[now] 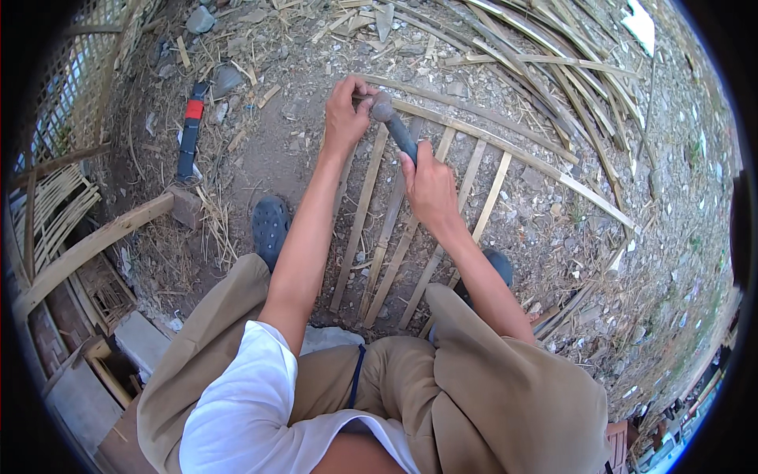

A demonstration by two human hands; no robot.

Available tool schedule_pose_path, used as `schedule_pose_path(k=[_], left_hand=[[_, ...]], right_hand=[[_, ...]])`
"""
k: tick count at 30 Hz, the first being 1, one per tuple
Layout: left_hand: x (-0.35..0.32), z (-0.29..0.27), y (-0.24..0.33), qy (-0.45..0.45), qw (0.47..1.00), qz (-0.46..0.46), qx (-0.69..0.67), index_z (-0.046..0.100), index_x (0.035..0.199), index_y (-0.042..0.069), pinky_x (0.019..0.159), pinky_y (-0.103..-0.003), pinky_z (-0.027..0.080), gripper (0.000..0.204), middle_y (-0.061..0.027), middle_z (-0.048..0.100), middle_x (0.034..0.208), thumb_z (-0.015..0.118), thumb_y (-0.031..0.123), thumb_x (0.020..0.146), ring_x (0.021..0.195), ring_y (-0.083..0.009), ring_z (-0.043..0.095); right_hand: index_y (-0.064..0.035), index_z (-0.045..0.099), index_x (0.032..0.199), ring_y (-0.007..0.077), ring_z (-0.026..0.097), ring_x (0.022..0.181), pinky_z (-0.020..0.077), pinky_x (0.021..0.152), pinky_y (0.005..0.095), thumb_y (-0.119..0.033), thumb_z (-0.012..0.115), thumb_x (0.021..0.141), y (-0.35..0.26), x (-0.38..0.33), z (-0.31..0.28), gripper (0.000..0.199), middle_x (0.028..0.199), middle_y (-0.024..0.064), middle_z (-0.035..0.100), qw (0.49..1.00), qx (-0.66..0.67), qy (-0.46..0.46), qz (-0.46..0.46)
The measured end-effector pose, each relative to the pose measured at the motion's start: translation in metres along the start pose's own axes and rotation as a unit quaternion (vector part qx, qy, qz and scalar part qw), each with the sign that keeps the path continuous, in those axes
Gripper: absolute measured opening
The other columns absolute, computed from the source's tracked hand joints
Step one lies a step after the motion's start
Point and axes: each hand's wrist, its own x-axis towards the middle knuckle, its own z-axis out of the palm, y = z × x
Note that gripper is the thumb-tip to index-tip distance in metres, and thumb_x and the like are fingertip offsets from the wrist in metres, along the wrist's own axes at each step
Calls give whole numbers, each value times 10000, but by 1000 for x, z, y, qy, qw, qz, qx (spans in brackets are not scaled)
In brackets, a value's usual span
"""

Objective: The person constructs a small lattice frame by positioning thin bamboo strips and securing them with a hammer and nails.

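Note:
My right hand is wrapped round the dark handle of a hammer. The hammer's rounded metal head is right beside the fingers of my left hand. Those fingers are closed at the left end of a long crosswise wooden strip; whatever they pinch is too small to make out. Several thin slats run from that strip back toward me between my feet, side by side with gaps, like a rack. Another loose strip lies just beyond the crosswise one.
A dark blue tool with a red band, perhaps a saw, lies on the ground at left. A wooden beam rests on a block below it. Piled long strips lie at the far right. Wood scraps and stones litter the dirt.

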Motion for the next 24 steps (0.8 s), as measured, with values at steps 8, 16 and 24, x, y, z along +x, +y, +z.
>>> schedule_pose_path(k=[8,16,24], left_hand=[[-1,-1,3,-1,1000,-8,13,566,1073,39,882,-400,616,266,-121,757,1037,698,-127,912,1032,-289,806],[0,0,2,-1,1000,5,5,567,1058,29,869,-389,613,293,-123,753,1060,734,-144,891,1026,-285,806],[-1,0,2,0,1000,3,-7,577,1061,36,881,-379,615,227,-117,767,1077,685,-111,927,1014,-270,805]], right_hand=[[24,498,1069,567,696,698,542,599,643,-265,606,1149,-5,-1,2,318,768,320,696,1000,8,12,-2],[33,500,1080,567,694,695,526,597,657,-249,616,1141,1,-9,8,311,742,327,686,999,16,18,32],[36,509,1116,572,702,698,541,600,656,-283,603,1144,-11,-10,11,335,737,326,693,999,-7,23,39]])
